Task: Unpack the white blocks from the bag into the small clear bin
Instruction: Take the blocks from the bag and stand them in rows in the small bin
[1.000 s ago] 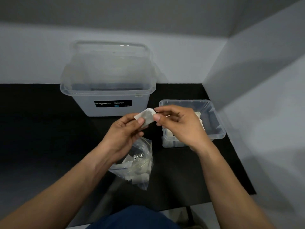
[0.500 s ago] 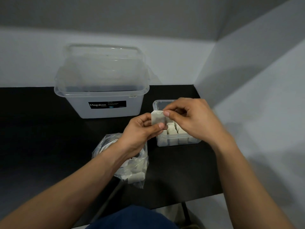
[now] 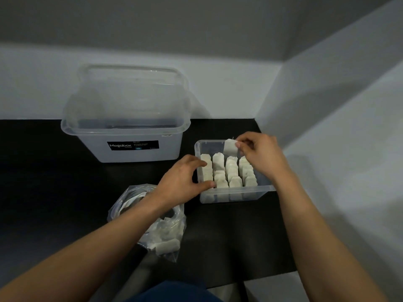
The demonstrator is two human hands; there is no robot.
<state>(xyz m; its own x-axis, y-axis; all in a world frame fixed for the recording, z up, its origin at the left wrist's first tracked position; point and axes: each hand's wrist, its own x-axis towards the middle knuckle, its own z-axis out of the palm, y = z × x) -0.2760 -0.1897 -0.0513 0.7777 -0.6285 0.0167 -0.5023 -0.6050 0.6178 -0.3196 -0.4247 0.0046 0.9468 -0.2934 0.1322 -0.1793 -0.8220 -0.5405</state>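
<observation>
Four rows of flat white blocks (image 3: 229, 171) stand on edge in the small clear plastic bin (image 3: 233, 196), centre-right of frame. They are packed toward its near wall.

Right hand (image 3: 259, 155): over the bin's far right corner, fingers curled. Thumb and fingertips pinch one more white block (image 3: 230, 147) by its right edge. The held block is upright, about level with the back rim and clear of the packed rows.

Left hand (image 3: 181, 182): at the bin's left wall. The index finger is hooked over the rim by the back of the first row and the thumb is over the rim at the near left corner, so the wall is gripped between them.

Crumpled clear plastic bag (image 3: 161, 229): lower centre, partly under the left forearm, near the bin's near left corner but apart from it. More white pieces show inside its lower end; the count isn't readable.

Large clear plastic storage box (image 3: 128, 136): upper left, with a black "Megabox" label on its front. A clear panel, probably the lid, stands upright behind it against the wall.

Everything sits on a black tabletop (image 3: 54, 182). Pale grey walls (image 3: 327, 105) meet in a corner at upper right. Dark blue fabric (image 3: 174, 290) is at the bottom edge.
</observation>
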